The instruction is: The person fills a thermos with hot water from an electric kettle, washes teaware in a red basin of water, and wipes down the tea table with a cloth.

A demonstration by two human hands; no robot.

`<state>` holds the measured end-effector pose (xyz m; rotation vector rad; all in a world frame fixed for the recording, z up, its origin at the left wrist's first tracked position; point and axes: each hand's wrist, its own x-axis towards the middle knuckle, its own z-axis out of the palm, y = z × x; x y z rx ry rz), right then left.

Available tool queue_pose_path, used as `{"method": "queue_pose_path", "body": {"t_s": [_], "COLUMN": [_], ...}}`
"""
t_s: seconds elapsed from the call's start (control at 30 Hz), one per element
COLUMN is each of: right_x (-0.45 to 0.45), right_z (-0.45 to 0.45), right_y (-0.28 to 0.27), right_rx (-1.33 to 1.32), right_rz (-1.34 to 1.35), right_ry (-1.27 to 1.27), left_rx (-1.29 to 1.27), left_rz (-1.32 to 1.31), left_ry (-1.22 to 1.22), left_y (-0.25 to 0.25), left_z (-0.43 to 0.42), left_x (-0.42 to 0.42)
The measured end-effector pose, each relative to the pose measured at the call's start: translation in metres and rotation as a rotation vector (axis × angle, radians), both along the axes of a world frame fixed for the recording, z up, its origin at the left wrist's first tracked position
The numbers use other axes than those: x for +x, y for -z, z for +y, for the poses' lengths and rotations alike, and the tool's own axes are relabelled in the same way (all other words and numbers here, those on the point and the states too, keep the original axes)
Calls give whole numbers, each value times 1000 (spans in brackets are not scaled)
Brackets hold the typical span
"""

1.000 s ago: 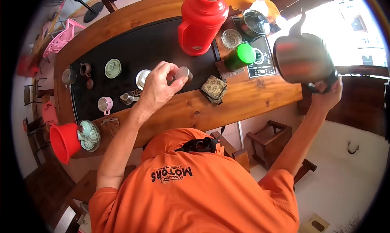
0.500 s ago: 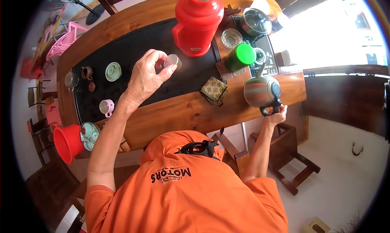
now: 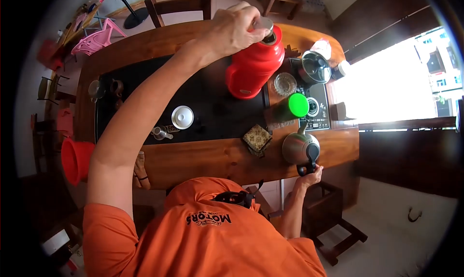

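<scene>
My left hand (image 3: 237, 28) pinches a round stopper (image 3: 264, 25) between thumb and fingers, right at the mouth of a red thermos flask (image 3: 253, 69). Whether the stopper is seated in the neck I cannot tell. The flask stands upright on the black tea tray (image 3: 212, 95). My right hand (image 3: 311, 178) grips the black handle of a steel kettle (image 3: 295, 149) at the near right table edge. A folded patterned cloth (image 3: 257, 138) lies left of the kettle.
A green-lidded jar (image 3: 297, 106), glass ashtray (image 3: 285, 84) and glass-lidded pot (image 3: 315, 68) stand at the right. A white lidded bowl (image 3: 182, 117) and small strainer (image 3: 162, 133) sit on the tray. A red bucket (image 3: 76, 161) stands left and a wooden stool (image 3: 324, 211) right.
My left hand has moved up and right with the stopper, from beside the flask to its mouth. My right hand still holds the kettle. The view has shifted.
</scene>
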<state>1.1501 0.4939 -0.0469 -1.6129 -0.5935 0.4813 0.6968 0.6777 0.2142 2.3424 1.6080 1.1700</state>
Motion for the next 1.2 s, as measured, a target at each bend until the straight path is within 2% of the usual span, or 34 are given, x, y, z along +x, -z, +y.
{"method": "queue_pose_path", "body": {"t_s": [0.07, 0.2, 0.33, 0.4, 0.43, 0.47, 0.5, 0.53, 0.6, 0.67, 0.7, 0.73, 0.8, 0.83, 0.87, 1.0, 1.07, 1.13, 1.2], "right_x": [4, -4, 18, 22, 34, 47, 52, 54, 53, 32, 20, 5, -39, -65, -90, -169, -194, -208, -216], "right_z": [-2, -2, -9, -8, -7, -8, -6, -3, 7, 25, 33, 43, 64, 77, 90, 138, 165, 193, 217], "right_y": [7, -4, 10, 4, 4, 1, -11, -25, -61, -99, -115, -130, -158, -168, -174, -171, -156, -139, -119], "right_rx": [16, 34, 6, 31, 63, -26, -2, 23, 74, 153, 224, 292, 184, 140, 95, 14, -29, -51, 0], "right_rz": [42, 114, 41, 15, 91, -74, -111, -148, -205, -210, -254, -296, -408, -375, -341, -291, -269, -204, -2], "right_ry": [-14, -22, -62, 40, 30, 78, 116, 155, 169, 152, 8, -139, -312, -445, -579, -1019, -1081, -1137, -1202], "left_rx": [12, -88, -244, -179, -58, 63, -82, -90, -236, -388, -603, -634, -726, -670, -697, -632, -687, -692, -675], "left_rz": [-30, 166, 267, 300, 191, 82, -15, -13, -367, -426, -455, -496, -599, -667, -742, -888, -1159, -1173, -1186], "left_ry": [-4, -53, -54, -52, -36, -22, -47, -51, -145, -170, -114, -158, -69, -34, 35, 28, 172, 145, 74], "left_y": [4, 4, -4, 8, 16, 25, 28, 36, 60, 87, 77, 94, 101, 115, 104, 130, 130, 138, 141], "left_z": [8, 26, 22, 23, 24, 23, 14, 2, -23, -45, -58, -61, -65, -62, -64, -52, -54, -55, -58], "left_x": [0, 6, 10, 4, -1, -7, -13, -18, -25, -27, -23, -20, -12, -7, 0, 9, 12, 16, 21]}}
